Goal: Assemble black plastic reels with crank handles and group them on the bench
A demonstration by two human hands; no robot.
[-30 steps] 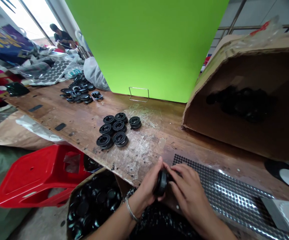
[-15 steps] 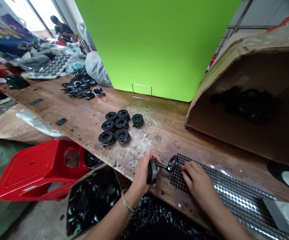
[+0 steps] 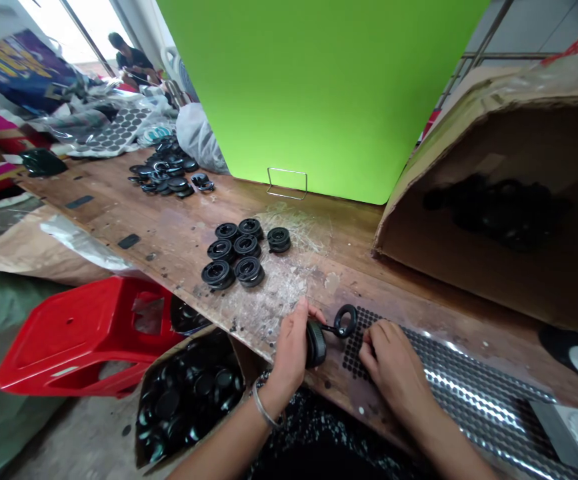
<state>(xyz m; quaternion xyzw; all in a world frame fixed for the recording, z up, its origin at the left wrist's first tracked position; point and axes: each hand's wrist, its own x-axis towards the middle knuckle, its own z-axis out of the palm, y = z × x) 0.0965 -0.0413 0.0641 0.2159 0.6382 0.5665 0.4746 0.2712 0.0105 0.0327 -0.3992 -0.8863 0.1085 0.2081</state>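
"One black ribbed disc [image 3: 316,343], upright on edge above the near side of the wooden workbench [image 3: 179,230]. Who has it?"

"Left hand [image 3: 291,350], gripping it. Rod out of the disc, black ring [image 3: 353,321] at its far end, toward the right hand [image 3: 396,367]."

"Right hand's state?"

"Closed, fingers curled in, over the sheet of small black dots [image 3: 469,383]. Anything pinched: cannot tell. Clear of the ring."

"Beyond the hands?"

"Seven black round pieces [image 3: 247,245], lying flat: six bunched, one just beside on the right. Farther left, heap of glossy black parts [image 3: 169,180]. Bright green panel [image 3: 309,100] at the back."

"Flanks?"

"Right: cardboard carton [image 3: 393,207], mouth toward us, dark parts inside. Lower left: red plastic stool [image 3: 69,327], beside an open box [image 3: 141,460] of shiny black pieces."
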